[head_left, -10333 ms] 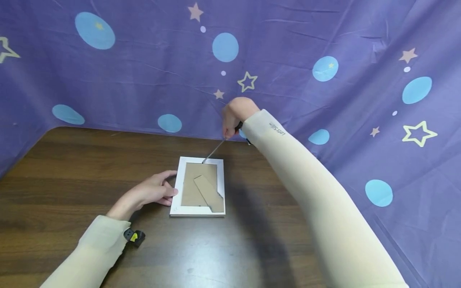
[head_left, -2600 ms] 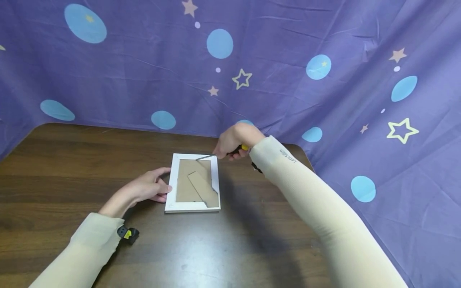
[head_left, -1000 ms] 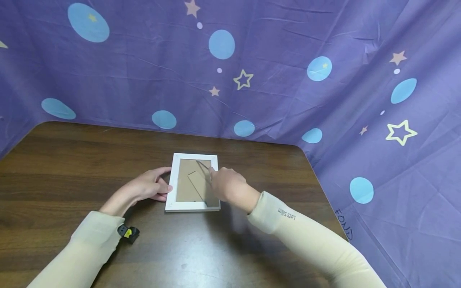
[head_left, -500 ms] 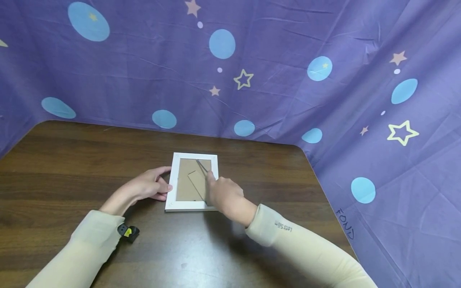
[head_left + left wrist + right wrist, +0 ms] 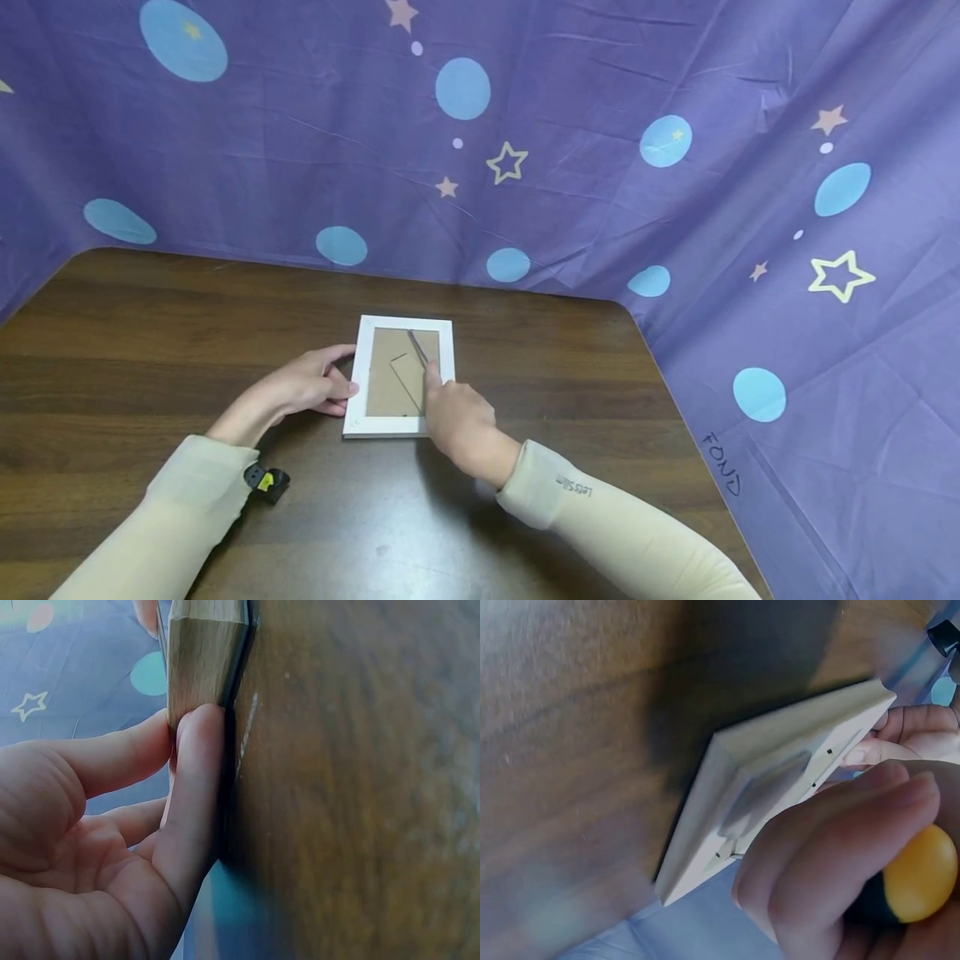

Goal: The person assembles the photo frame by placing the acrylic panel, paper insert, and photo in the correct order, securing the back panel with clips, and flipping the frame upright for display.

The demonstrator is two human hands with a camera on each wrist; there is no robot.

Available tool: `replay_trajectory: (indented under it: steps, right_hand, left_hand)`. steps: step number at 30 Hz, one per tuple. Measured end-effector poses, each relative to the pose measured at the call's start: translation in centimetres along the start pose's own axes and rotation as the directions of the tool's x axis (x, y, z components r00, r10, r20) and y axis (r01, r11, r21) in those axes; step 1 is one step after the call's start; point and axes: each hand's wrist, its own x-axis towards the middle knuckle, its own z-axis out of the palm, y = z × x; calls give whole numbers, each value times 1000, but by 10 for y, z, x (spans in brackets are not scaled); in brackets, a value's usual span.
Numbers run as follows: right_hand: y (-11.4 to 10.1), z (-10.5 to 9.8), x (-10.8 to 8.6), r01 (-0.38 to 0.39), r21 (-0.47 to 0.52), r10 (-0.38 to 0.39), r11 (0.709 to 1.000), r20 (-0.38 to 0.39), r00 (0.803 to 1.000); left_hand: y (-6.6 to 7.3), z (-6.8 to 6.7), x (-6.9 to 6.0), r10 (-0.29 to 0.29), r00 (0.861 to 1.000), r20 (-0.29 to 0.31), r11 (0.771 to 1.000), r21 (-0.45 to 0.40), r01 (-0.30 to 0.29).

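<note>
A white picture frame (image 5: pixel 362 375) lies back side up on the table, its brown backing board (image 5: pixel 386 383) and angled stand flap showing. My left hand (image 5: pixel 311 383) holds the frame's left side, thumb on the rim and fingers against the wooden side edge (image 5: pixel 202 660). My right hand (image 5: pixel 461 421) grips a screwdriver; its black and yellow handle (image 5: pixel 922 874) shows in the right wrist view. The screwdriver's metal shaft (image 5: pixel 417 346) slants across the backing, tip at the board's far edge. That hand covers the frame's near right corner.
The brown wooden table (image 5: pixel 187 333) extends around the frame on all sides. A purple curtain (image 5: pixel 570 167) with stars and blue ovals hangs behind the table and along its right side. A black strap device (image 5: pixel 267 483) sits on the left wrist.
My right hand has come from beyond the frame's far edge to its near right side, still holding the screwdriver, then shifted slightly left and nearer. The left hand stays on the frame.
</note>
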Motion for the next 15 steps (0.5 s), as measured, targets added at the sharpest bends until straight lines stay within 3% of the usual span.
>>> replay_trajectory:
  steps: [15]
  right_hand:
    - [-2,16,1,-22,42,22,999,-14,1000]
  left_hand:
    - [-1,3,3,5,1000,-4,1000,5,-5]
